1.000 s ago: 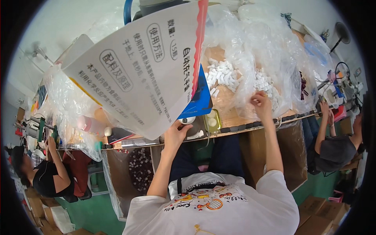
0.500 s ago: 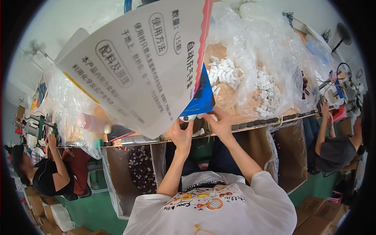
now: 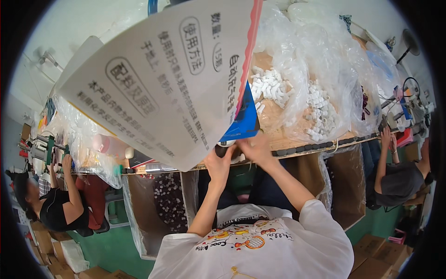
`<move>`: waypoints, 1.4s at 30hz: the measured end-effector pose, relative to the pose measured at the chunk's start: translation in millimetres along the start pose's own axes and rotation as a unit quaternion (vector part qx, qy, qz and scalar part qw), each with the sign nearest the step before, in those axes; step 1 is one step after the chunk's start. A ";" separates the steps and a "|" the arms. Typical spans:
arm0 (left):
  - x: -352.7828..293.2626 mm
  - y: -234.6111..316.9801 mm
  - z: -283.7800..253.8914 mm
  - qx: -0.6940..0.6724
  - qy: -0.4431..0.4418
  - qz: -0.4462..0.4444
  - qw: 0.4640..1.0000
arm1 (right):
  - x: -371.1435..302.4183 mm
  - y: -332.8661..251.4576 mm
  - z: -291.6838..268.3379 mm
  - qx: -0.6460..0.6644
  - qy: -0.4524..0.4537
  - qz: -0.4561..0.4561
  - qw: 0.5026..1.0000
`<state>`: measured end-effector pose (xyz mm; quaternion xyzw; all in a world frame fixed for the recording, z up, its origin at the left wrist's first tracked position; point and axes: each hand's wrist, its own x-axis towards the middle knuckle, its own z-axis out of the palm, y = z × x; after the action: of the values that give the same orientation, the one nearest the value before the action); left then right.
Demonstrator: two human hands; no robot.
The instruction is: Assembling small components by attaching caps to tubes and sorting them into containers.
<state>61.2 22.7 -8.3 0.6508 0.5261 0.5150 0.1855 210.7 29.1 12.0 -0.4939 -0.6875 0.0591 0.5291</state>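
Note:
My left hand (image 3: 217, 163) is closed at the table's front edge, pinching a small dark piece (image 3: 220, 151). A small white part (image 3: 226, 143) sits right above it, below a blue plate (image 3: 246, 118). My right hand (image 3: 256, 149) is beside it on the right, close to the white part. Motion smears its fingers, so I cannot tell whether they hold anything. A large printed sheet (image 3: 153, 88) with a pink scalloped edge hangs in front and hides much of the blue plate and the table behind. White plastic fittings (image 3: 272, 87) lie heaped beyond my right hand.
Clear plastic sheeting (image 3: 292, 51) surrounds another pile of white fittings (image 3: 319, 111). A pink bottle (image 3: 106, 143) stands at left. Under the table are lined boxes, one with dark and pale pieces (image 3: 169, 200). One person (image 3: 62, 209) works at left, another (image 3: 399, 174) at right.
My right hand has shifted slightly down and blurred. The dark piece now shows in my left hand, where a white part showed before. The person at left has raised their hands a little.

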 end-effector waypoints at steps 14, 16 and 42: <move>25.3 19.4 -29.1 -0.011 -0.041 0.024 0.999 | 33.7 130.9 -24.3 -0.023 -0.018 0.278 0.960; 33.1 18.8 -51.4 0.039 -0.116 0.049 0.991 | 21.6 113.0 -48.2 -0.018 -0.013 0.240 0.970; 55.5 -85.3 -64.4 0.018 -0.119 -0.037 0.992 | 41.9 115.1 -17.6 -0.215 -0.135 0.154 0.955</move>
<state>-41.3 84.2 -23.0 0.6908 0.5333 0.4171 0.2539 297.5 110.6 -21.8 -0.6836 -0.6643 0.0567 0.2970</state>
